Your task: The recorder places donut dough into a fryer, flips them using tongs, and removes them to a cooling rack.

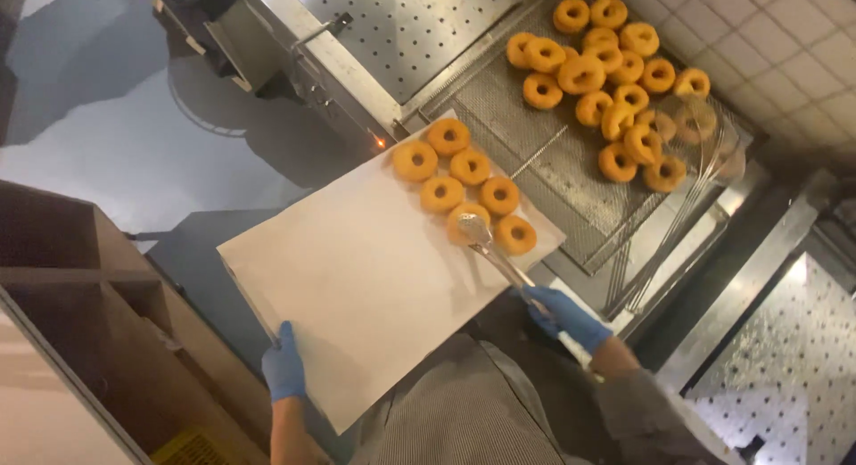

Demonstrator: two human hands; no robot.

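**Doughnuts moved by tongs onto a paper-lined tray**

A steel kitchen fills the frame: a perforated metal panel (406,24) at upper centre, white wall tiles (785,37) in the upper right corner, and a brown shelf unit (98,296) along the lower left. A wire mesh draining rack (544,162) slants across the upper right, carrying a loose pile of golden ring doughnuts (606,82); a wire skimmer (695,126) lies over the pile's right edge, and the doughnuts under it are blurred and hard to count.

The tray (357,278), covered in pale paper, sits in mid-frame, its long axis running from the lower left up toward the rack at the upper right. Seven doughnuts (459,175) cluster at its far, upper right end; the rest of the paper is bare.

The left hand (283,365), in a blue glove, is curled round the tray's near lower edge, fingers closed on it; the tray's underside is hidden. The right hand (566,315), also gloved in blue, is wrapped round the handle of metal tongs (495,251). The tongs point up and left, and their tips rest on a doughnut in the nearest row, partly covering it, so whether they pinch it cannot be told. Both forearms are cut off by the bottom edge of the frame, above a striped apron (473,411).
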